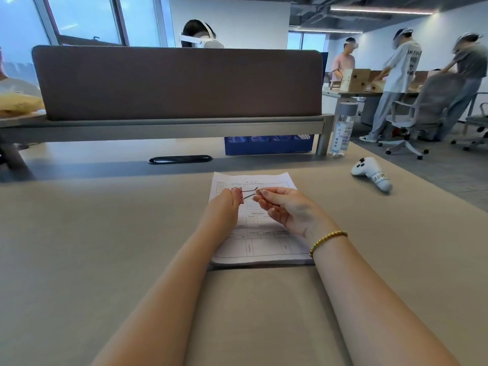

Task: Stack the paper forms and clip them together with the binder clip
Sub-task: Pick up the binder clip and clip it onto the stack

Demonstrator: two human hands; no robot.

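Both hands hold a binder clip above the stacked paper forms.

The paper forms [260, 228] lie in a neat pile on the beige surface [105, 247], straight ahead of the person. The left hand [224, 204] is closed around the pink body of the binder clip [244, 194], while the right hand [285, 207] pinches the clip's wire handles between thumb and fingers. The clip sits over the upper part of the forms. A white controller [372, 174] and a water bottle [342, 129] rest well apart at the right.
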